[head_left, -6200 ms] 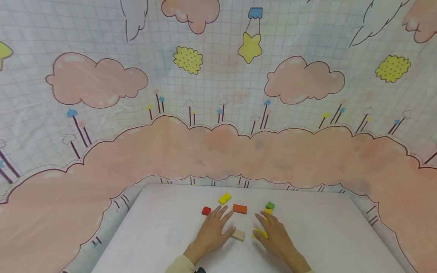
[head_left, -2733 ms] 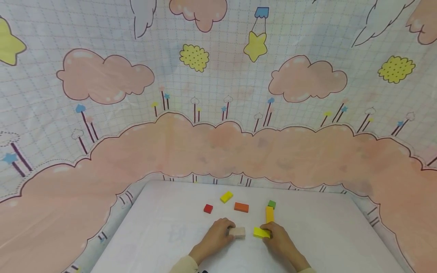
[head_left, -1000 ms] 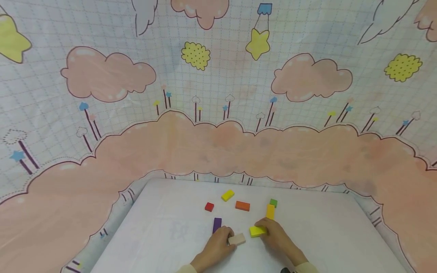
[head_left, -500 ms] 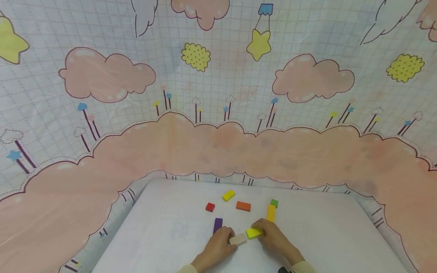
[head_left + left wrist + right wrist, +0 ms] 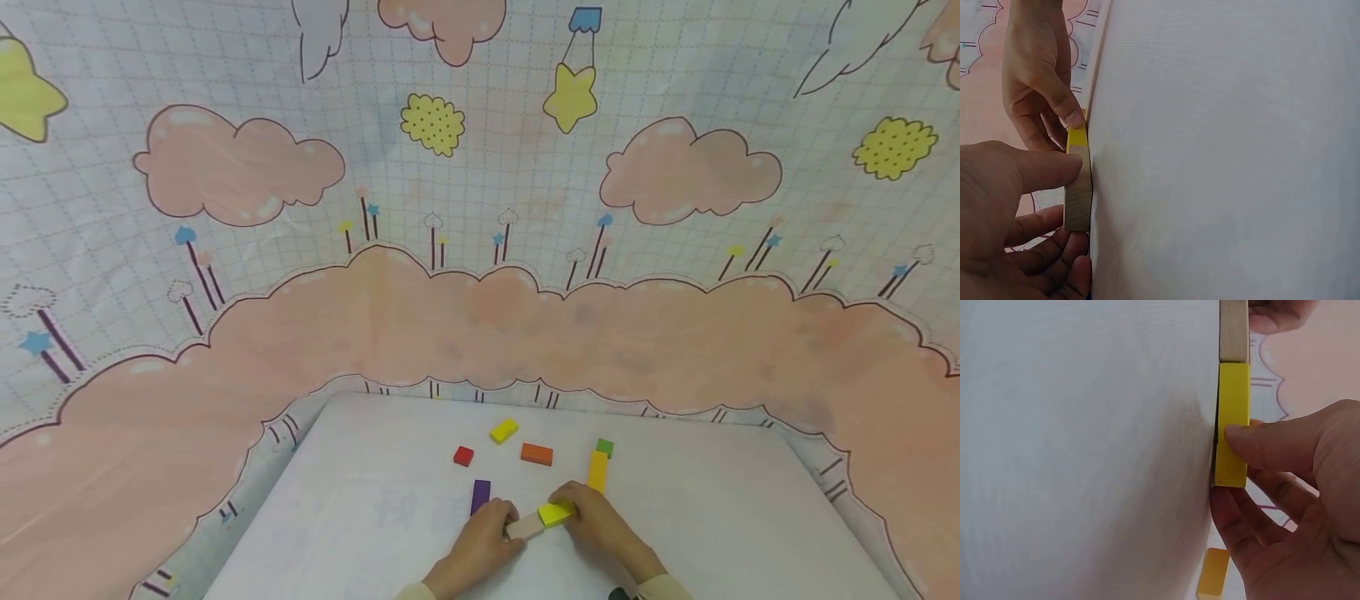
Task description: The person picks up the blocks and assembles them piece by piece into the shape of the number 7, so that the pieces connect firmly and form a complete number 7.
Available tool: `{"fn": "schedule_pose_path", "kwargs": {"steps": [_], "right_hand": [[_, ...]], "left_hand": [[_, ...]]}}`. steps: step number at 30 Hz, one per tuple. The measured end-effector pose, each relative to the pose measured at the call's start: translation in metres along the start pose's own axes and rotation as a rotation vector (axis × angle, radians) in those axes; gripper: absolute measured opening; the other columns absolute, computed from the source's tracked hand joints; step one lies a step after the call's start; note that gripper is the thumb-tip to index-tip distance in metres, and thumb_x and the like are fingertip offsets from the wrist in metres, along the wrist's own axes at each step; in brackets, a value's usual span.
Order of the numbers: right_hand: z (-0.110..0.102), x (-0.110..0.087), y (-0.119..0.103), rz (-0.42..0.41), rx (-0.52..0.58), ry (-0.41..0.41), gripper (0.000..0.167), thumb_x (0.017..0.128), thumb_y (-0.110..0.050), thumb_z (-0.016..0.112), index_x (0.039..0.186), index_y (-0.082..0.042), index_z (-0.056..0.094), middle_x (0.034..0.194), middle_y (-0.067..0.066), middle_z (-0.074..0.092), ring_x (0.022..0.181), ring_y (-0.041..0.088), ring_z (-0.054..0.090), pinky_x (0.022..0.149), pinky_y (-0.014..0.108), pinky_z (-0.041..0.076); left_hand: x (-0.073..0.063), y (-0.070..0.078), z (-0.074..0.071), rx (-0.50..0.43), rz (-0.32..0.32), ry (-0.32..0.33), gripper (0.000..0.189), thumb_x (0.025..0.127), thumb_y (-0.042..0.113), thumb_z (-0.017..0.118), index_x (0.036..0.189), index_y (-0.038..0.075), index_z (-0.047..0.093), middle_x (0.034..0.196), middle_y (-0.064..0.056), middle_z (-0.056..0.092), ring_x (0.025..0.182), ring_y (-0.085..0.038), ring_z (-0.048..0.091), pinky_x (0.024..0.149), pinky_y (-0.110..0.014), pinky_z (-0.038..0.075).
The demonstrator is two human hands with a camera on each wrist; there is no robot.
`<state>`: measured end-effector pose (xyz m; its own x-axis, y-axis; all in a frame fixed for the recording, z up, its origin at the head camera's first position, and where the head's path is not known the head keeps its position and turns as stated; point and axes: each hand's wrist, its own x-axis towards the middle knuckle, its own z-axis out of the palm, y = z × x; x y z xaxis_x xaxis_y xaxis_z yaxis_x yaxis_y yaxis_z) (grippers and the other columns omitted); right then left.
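Note:
Between the thumb and fingers of my left hand [image 5: 480, 537] is a plain wooden block [image 5: 525, 527], lying on the white table. My right hand [image 5: 600, 521] pinches a bright yellow block [image 5: 555, 514] by its sides. The two blocks meet end to end in one line, slanting up to the right in the head view. Close up, the left wrist view shows the wooden block [image 5: 1078, 200] against the yellow block [image 5: 1077, 136]. In the right wrist view the thumb lies across the yellow block [image 5: 1233, 394], whose end touches the wood.
A purple block [image 5: 481, 497] lies just beyond my left hand. Farther back are a red block [image 5: 463, 456], another yellow block [image 5: 504, 431] and an orange block [image 5: 537, 454]. Beyond my right hand, an amber block [image 5: 597, 472] adjoins a green block [image 5: 604, 448]. A patterned cloth hangs behind the table.
Both hands were spread over the blocks at first, then each took one. The purple block came into view beside my left hand. The yellow block moved left until it met the wooden block.

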<state>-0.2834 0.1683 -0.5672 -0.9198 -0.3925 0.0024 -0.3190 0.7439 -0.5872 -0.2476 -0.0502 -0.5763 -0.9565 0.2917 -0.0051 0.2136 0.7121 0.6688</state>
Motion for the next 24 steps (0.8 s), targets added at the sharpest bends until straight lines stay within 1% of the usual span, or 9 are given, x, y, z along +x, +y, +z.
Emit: {"fn": "schedule_pose_path", "kwargs": {"steps": [5, 8, 12, 15, 19, 21, 24], "right_hand": [[0.001, -0.001, 0.002, -0.036, -0.013, 0.004, 0.029, 0.086, 0.004, 0.066, 0.107, -0.015, 0.072, 0.112, 0.001, 0.068, 0.107, 0.025, 0.062, 0.097, 0.048, 0.051], [0.001, -0.002, 0.003, -0.043, -0.011, 0.0, 0.03, 0.086, 0.005, 0.066, 0.108, -0.015, 0.072, 0.113, 0.001, 0.068, 0.109, 0.025, 0.062, 0.098, 0.049, 0.051], [0.001, -0.005, 0.002, -0.042, -0.005, -0.004, 0.032, 0.085, 0.005, 0.066, 0.109, -0.016, 0.071, 0.116, 0.002, 0.068, 0.112, 0.027, 0.061, 0.1, 0.05, 0.05], [0.0, -0.008, 0.0, -0.011, 0.006, -0.003, 0.033, 0.085, 0.005, 0.067, 0.11, -0.016, 0.07, 0.121, 0.004, 0.066, 0.115, 0.028, 0.06, 0.101, 0.052, 0.048], [-0.001, -0.013, -0.004, 0.059, 0.024, 0.016, 0.035, 0.084, 0.001, 0.068, 0.114, -0.015, 0.068, 0.127, 0.008, 0.063, 0.119, 0.031, 0.058, 0.102, 0.056, 0.047], [-0.002, -0.016, -0.005, 0.09, 0.028, 0.034, 0.035, 0.083, -0.001, 0.07, 0.115, -0.015, 0.068, 0.127, 0.009, 0.062, 0.12, 0.032, 0.058, 0.101, 0.057, 0.047], [-0.002, -0.021, -0.004, 0.115, 0.016, 0.062, 0.036, 0.081, -0.004, 0.073, 0.115, -0.014, 0.067, 0.126, 0.008, 0.063, 0.12, 0.032, 0.058, 0.101, 0.056, 0.047]], "left_hand": [[-0.001, 0.001, 0.002, 0.008, 0.004, 0.01, 0.022, 0.083, 0.022, 0.077, 0.097, 0.014, 0.062, 0.085, 0.009, 0.053, 0.075, -0.004, 0.046, 0.067, -0.023, 0.045], [-0.002, 0.001, 0.003, 0.008, 0.009, 0.014, 0.022, 0.083, 0.022, 0.077, 0.097, 0.014, 0.062, 0.085, 0.009, 0.053, 0.075, -0.004, 0.046, 0.066, -0.022, 0.044], [-0.004, 0.001, 0.003, 0.012, 0.023, 0.019, 0.025, 0.083, 0.023, 0.077, 0.102, 0.012, 0.063, 0.087, 0.009, 0.054, 0.076, -0.003, 0.045, 0.067, -0.022, 0.044], [-0.006, 0.001, 0.002, 0.005, 0.022, 0.01, 0.029, 0.083, 0.025, 0.077, 0.106, 0.012, 0.064, 0.09, 0.008, 0.056, 0.078, -0.003, 0.047, 0.069, -0.023, 0.047], [-0.008, -0.002, 0.001, -0.014, 0.012, -0.02, 0.033, 0.084, 0.028, 0.076, 0.112, 0.014, 0.064, 0.096, 0.009, 0.059, 0.084, -0.003, 0.053, 0.078, -0.028, 0.053], [-0.009, -0.005, 0.0, -0.012, 0.022, -0.031, 0.034, 0.085, 0.029, 0.076, 0.113, 0.016, 0.063, 0.098, 0.009, 0.06, 0.088, -0.004, 0.055, 0.082, -0.031, 0.055], [-0.01, -0.009, 0.0, -0.012, 0.039, -0.047, 0.035, 0.085, 0.03, 0.075, 0.115, 0.017, 0.063, 0.101, 0.01, 0.06, 0.093, -0.004, 0.058, 0.087, -0.033, 0.055]]}}
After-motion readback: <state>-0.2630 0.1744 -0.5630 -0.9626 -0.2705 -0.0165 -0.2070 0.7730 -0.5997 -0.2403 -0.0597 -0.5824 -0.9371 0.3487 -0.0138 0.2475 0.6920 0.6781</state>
